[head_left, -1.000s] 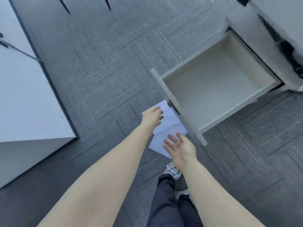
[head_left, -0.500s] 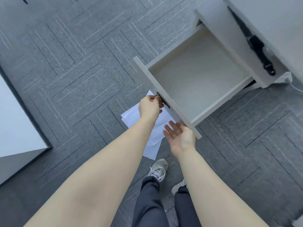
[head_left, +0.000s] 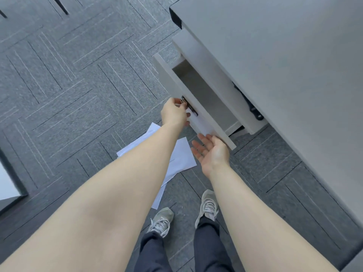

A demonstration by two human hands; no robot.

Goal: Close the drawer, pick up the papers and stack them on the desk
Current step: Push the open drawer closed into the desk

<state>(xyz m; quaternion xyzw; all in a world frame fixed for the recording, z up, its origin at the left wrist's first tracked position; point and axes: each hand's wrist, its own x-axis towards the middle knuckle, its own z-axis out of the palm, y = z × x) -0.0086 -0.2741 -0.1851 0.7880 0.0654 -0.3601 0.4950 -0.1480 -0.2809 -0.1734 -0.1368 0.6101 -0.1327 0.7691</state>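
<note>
A white drawer (head_left: 204,112) sticks partway out of the unit under the grey desk (head_left: 284,61), with only a narrow strip of its inside showing. My left hand (head_left: 173,114) rests against the drawer front with its fingers at the dark handle (head_left: 188,106). My right hand (head_left: 211,152) is open, palm up, its edge against the lower end of the drawer front. White papers (head_left: 181,157) lie scattered on the carpet below both hands, partly hidden by my left forearm.
Grey patterned carpet (head_left: 78,85) covers the floor. My two feet in grey sneakers (head_left: 208,205) stand just below the papers. A white furniture corner (head_left: 7,185) sits at the left edge. A dark bracket (head_left: 253,108) shows under the desk.
The drawer has slid most of the way in under the desk. Both hands followed it up and right, the left staying at the handle. The view shifted, bringing the desk top in.
</note>
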